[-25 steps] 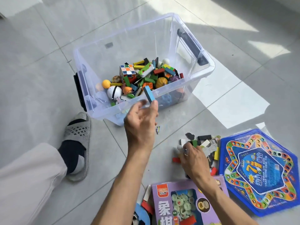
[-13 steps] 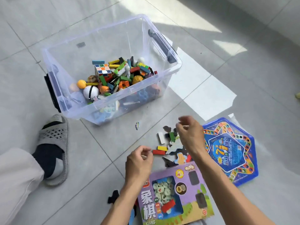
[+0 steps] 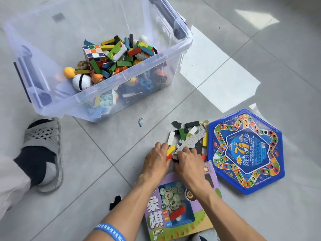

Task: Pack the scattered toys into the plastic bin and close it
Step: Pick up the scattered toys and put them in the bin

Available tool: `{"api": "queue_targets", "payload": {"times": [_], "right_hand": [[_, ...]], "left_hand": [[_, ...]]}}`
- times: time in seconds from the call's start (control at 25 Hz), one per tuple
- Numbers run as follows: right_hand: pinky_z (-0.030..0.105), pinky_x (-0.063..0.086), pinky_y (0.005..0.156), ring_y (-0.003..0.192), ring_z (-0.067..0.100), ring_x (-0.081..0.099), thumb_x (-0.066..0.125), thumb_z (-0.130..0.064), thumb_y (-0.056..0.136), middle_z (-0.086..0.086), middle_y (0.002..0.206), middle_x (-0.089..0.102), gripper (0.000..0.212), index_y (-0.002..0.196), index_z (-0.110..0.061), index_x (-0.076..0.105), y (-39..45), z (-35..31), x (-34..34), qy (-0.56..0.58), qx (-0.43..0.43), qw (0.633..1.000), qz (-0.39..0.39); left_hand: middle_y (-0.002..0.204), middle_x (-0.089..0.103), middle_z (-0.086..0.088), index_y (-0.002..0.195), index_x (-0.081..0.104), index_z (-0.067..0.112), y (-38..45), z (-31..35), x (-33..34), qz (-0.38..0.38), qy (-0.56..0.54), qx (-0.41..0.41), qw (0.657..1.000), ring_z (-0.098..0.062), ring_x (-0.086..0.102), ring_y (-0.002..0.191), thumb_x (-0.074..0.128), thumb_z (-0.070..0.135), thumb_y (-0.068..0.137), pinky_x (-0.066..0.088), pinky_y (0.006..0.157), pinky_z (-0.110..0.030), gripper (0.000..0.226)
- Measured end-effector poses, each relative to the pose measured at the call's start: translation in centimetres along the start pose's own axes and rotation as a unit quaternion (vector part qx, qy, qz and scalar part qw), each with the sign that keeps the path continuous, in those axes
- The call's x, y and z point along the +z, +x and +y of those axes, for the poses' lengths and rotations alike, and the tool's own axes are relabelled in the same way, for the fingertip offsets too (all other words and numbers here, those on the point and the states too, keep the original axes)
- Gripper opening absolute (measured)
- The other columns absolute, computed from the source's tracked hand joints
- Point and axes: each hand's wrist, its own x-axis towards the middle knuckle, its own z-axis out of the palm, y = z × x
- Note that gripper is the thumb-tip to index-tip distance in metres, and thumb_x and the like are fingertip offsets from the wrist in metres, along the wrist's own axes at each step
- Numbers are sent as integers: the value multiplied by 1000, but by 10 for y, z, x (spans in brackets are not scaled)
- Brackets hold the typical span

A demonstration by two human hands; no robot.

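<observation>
A clear plastic bin [image 3: 180,44] stands open on the tiled floor at upper left, holding a heap of coloured blocks, a puzzle cube [image 3: 93,52] and small balls. A pile of loose blocks and puzzle pieces [image 3: 188,136] lies on the floor right of centre. My left hand [image 3: 157,160] and my right hand [image 3: 188,161] are pressed together at the near edge of that pile, fingers curled around a yellow and a red block [image 3: 171,151] and some flat pieces. What lies under the palms is hidden.
A blue hexagonal game board [image 3: 246,152] lies right of the pile. A purple chess box [image 3: 175,207] sits under my forearms. One small piece [image 3: 141,121] lies alone near the bin. A black piece [image 3: 115,202] and a slippered foot [image 3: 43,153] are at left.
My left hand dropped a blue block into the bin, then came down to the pile. Both hands have closed in together on the near pieces. The camera has moved closer.
</observation>
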Motion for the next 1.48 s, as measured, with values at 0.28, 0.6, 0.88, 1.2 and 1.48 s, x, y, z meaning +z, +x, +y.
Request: {"api": "queue_targets", "payload": {"times": [0.28, 0.6, 0.88, 1.2, 1.48], "right_hand": [[36, 29, 65, 88, 34, 59, 54, -17, 84, 10, 87, 68, 11, 94, -13, 52, 6, 4, -2, 83, -55, 994, -49], [36, 41, 60, 75, 28, 58, 58, -26, 87, 6, 78, 65, 13, 82, -14, 55, -22, 9, -23, 105, 24, 994, 9], [41, 32, 82, 87, 21, 54, 65, -68, 72, -2, 95, 62, 52, 97, -24, 54, -28, 23, -61, -58, -110, 951, -284], [34, 45, 71, 91, 33, 64, 47, -54, 92, 14, 91, 66, 50, 84, -7, 63, -4, -6, -54, 65, 13, 963, -261], [28, 43, 63, 91, 31, 66, 63, -19, 71, 10, 96, 69, 26, 95, -10, 63, 4, -22, -32, -30, 19, 987, -154]], "left_hand": [[81, 66, -6, 82, 60, 14, -13, -14, 3, 21, -61, -88, 994, -27, 60, 76, 67, 31, 87, 40, 62, -31, 18], [83, 73, -9, 91, 67, 15, -32, -37, -14, -56, -446, -222, 865, -19, 68, 68, 64, 9, 91, 55, 58, -23, 7], [85, 72, -8, 101, 59, 11, -43, -31, -37, -48, -503, -228, 833, -18, 63, 68, 50, 7, 98, 50, 58, -24, 10], [89, 69, -7, 109, 63, 14, -59, -45, -71, 31, -528, -245, 813, -17, 61, 69, 46, 9, 101, 47, 59, -24, 19], [90, 70, -7, 107, 64, 16, -65, -53, -76, 36, -524, -264, 809, -16, 62, 69, 47, 10, 100, 46, 61, -25, 19]]}}
